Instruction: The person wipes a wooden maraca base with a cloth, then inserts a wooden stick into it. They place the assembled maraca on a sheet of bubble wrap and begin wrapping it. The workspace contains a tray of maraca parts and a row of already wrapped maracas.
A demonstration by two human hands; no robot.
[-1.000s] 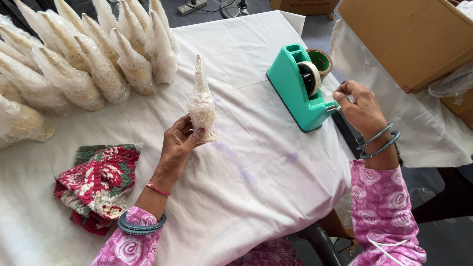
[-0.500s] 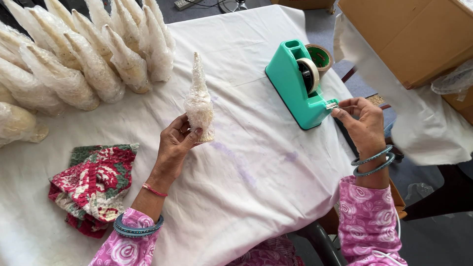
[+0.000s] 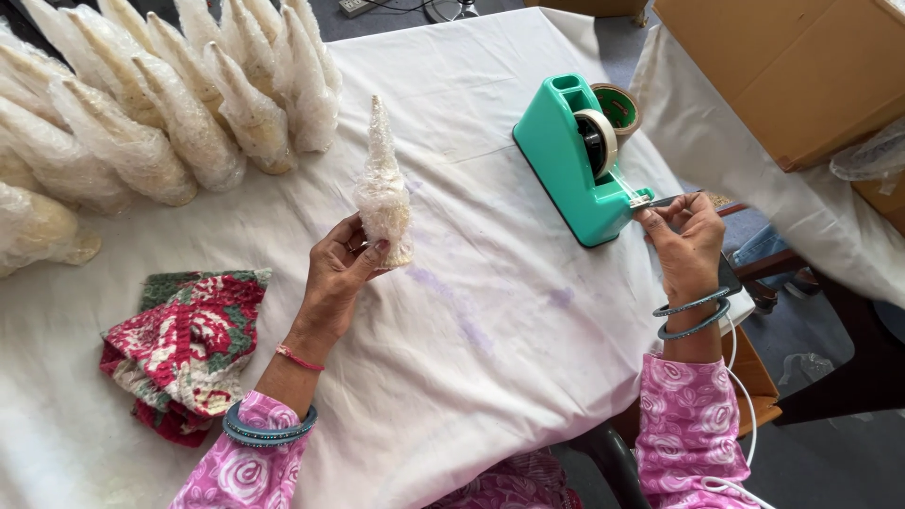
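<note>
Head view, looking down over the white-draped table [image 3: 490, 377]. A slim cone wrapped in bubble film [image 3: 382, 188] is held upright just above the cloth, near the middle of the table, its broad base clasped by the left hand [image 3: 337, 273]. The fingers [image 3: 370, 253] are curled shut around the lower part of the cone, thumb side turned toward the body; the tip is pointed up and away toward the far edge, so the long axis is stood nearly vertical, tilted only slightly.

Over on the right, a teal tape dispenser [image 3: 575, 160] is set on the cloth, with a spare roll of tape [image 3: 617, 106] just behind it. The right hand [image 3: 686, 247] is placed at the cutter end of the dispenser, and a strip of clear tape [image 3: 650, 200] is pinched between thumb and fingertips, so this grip is closed on the tape end. The strip is drawn out rightward from the roll.

The relation that matters: the cone lies well to the left of the tape-holding hand, with open cloth between them. The right hand is the nearer one to the dispenser; the cone is wholly in the left.

At the far left, a row of similar wrapped cones [image 3: 160, 123] is laid down side by side. A folded floral cloth [image 3: 184, 349] is seen near the left forearm. A cardboard box [image 3: 792, 66] is stood at the far right.
</note>
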